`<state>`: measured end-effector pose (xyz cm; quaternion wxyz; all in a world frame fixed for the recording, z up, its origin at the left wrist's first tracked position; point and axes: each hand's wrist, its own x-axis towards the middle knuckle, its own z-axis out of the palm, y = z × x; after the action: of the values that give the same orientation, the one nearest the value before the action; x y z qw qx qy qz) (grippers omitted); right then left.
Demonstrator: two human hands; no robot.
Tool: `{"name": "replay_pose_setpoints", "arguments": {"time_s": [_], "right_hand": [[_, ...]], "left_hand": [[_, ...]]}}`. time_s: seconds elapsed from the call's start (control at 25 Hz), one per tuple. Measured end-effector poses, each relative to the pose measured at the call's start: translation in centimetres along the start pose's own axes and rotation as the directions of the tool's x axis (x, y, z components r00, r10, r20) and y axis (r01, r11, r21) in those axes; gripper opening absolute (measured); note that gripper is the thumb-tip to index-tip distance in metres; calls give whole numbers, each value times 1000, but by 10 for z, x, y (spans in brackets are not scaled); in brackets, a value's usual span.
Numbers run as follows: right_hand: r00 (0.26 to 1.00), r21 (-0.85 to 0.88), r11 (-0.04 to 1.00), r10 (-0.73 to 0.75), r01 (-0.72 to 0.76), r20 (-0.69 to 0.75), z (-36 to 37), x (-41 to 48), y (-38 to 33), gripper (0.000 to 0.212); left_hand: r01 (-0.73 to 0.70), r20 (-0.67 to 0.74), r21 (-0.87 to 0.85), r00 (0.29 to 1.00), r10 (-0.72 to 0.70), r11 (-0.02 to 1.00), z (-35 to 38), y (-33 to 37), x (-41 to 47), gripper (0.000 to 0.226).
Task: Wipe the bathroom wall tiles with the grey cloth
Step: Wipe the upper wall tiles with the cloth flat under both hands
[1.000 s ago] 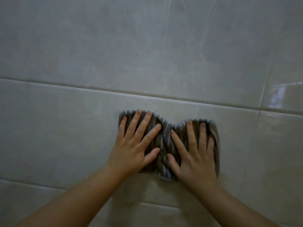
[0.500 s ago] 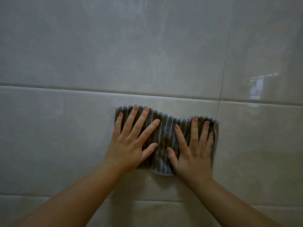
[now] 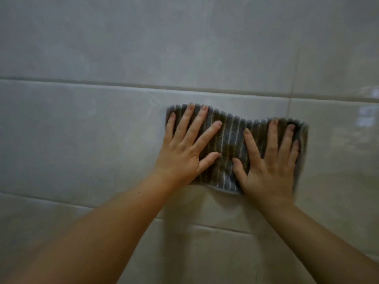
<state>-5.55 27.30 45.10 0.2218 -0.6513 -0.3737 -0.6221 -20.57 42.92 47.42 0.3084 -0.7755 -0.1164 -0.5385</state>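
Glossy wall tiles (image 3: 102, 130); ribbed grey cloth (image 3: 231, 144) under both flat hands.

Bare wall tiles (image 3: 92, 136) open to you left of the grey cloth (image 3: 231, 144), more bare tile above it and right of it, shallow grout lines (image 3: 123, 85) crossing your path, your forearms (image 3: 127, 218) filling the room below it

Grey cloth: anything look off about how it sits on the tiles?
Nothing spilled or damaged. The grey cloth is slightly bunched: its top edge dips between the left hand and right hand, which press it flat-fingered against the wall tile.
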Motion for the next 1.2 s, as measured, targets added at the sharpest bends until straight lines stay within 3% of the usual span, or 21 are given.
{"name": "replay_pose_setpoints", "arguments": {"time_s": [0.24,0.44,0.96,1.2], "right_hand": [[998,-6,998,70,-70,9,15,-49,-54,66],[1000,23,1000,-10,9,20,27,-58,-122,67],[978,99,978,-194,186,78,58,-22,-354,65],[948,141,945,-309,297,72,65,-17,-419,65]], "left_hand": [[-101,-23,-19,995,100,995,8,-24,-58,63],[-122,-13,22,992,122,992,8,-86,-109,63],[-14,-5,118,1000,15,993,0,-297,-226,63],[92,-4,108,996,-93,990,1,-347,-272,64]]}}
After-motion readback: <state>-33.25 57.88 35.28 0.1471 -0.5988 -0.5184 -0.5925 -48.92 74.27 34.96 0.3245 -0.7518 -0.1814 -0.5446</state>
